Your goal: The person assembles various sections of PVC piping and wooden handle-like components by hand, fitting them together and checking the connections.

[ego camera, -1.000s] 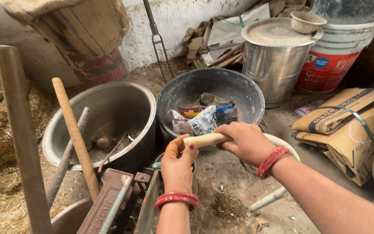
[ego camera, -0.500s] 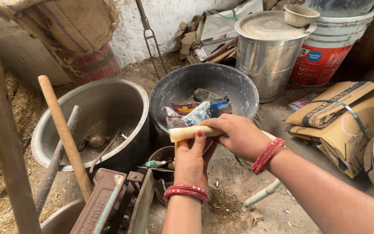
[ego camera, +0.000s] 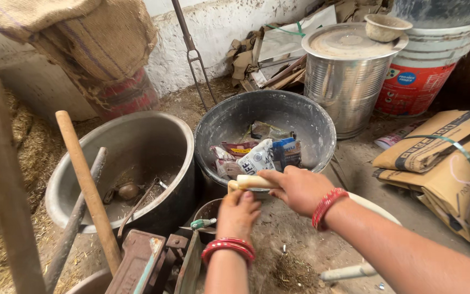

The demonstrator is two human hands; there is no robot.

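While both hands work in front of the dark round tub (ego camera: 322, 136), a pale, cream-coloured stick (ego camera: 252, 182) lies level between them, just over the tub's near rim. The right hand (ego camera: 300, 188) is clenched around one end of it from above; the left hand (ego camera: 238, 212) comes up from below with its fingers curled at the other end, though whether they fully grip it cannot be told. The stick looks rigid, light and smooth, likely easy to hold near either end with a full wrap of the fingers. There is one stick, two hands, and a set of red bangles (ego camera: 327, 207) on each wrist. Around them stand one grey metal basin (ego camera: 177, 136), one steel drum (ego camera: 349, 81), one red and white bucket (ego camera: 417, 81) and two wooden handles (ego camera: 85, 179), with several packets (ego camera: 256, 158) in the tub.
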